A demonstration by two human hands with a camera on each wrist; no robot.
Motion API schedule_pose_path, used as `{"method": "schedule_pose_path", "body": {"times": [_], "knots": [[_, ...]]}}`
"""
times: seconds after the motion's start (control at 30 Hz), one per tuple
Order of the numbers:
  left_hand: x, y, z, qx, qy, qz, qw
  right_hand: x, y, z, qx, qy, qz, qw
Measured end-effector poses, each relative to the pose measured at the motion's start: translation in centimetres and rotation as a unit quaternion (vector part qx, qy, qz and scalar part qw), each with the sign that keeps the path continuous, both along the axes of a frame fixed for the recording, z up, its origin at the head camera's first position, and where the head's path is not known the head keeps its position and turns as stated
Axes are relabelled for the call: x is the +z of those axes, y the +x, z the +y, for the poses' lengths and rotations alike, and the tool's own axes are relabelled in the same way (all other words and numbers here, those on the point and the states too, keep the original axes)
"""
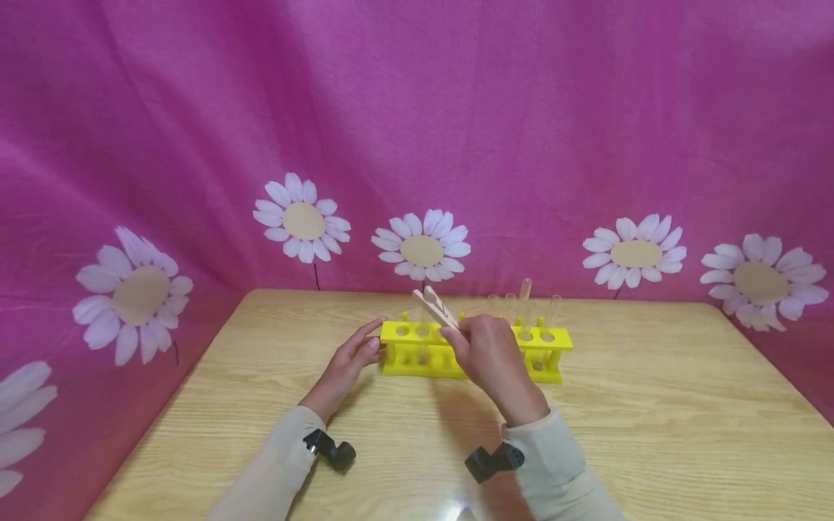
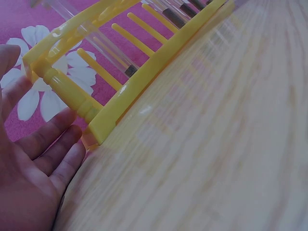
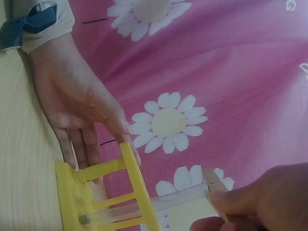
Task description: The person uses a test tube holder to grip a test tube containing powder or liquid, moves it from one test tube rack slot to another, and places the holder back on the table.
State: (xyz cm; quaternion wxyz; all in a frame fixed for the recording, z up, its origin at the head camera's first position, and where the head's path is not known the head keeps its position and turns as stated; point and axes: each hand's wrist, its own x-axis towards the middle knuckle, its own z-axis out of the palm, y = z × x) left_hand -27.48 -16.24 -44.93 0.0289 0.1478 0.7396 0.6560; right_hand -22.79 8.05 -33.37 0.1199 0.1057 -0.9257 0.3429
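A yellow test tube rack (image 1: 430, 372) stands on the wooden table. My left hand (image 1: 342, 367) is at its left end, fingers extended along the end post and base. My right hand (image 1: 493, 358) is above the rack's middle and grips a wooden test tube clamp (image 1: 436, 308) with a metal spring. The clamp's tip meets the upper end of a clear test tube (image 3: 178, 196), which stands in a hole near the rack's left end. In the left wrist view, that tube (image 2: 103, 45) has a dark bottom. The right hand hides part of the rack's top.
Several more clear test tubes (image 1: 525, 298) stand in the right half of the rack, one rising higher than the others. The light wooden table (image 1: 651, 405) spreads around it. A magenta cloth (image 1: 521, 145) with white daisies hangs behind and at the sides.
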Motion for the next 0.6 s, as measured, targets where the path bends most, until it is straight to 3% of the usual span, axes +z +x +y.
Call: {"method": "schedule_pose_path", "body": {"times": [0.27,0.6], "knots": [[-0.25,0.12,-0.10,0.006,-0.011,-0.010,0.9999,-0.14,0.01,-0.04,-0.008,0.030,-0.066,0.997],[-0.16,-0.13,-0.04,-0.001,-0.006,-0.001,1.0000,-0.62,-0.28,-0.19,-0.011,0.067,-0.081,0.994]]}}
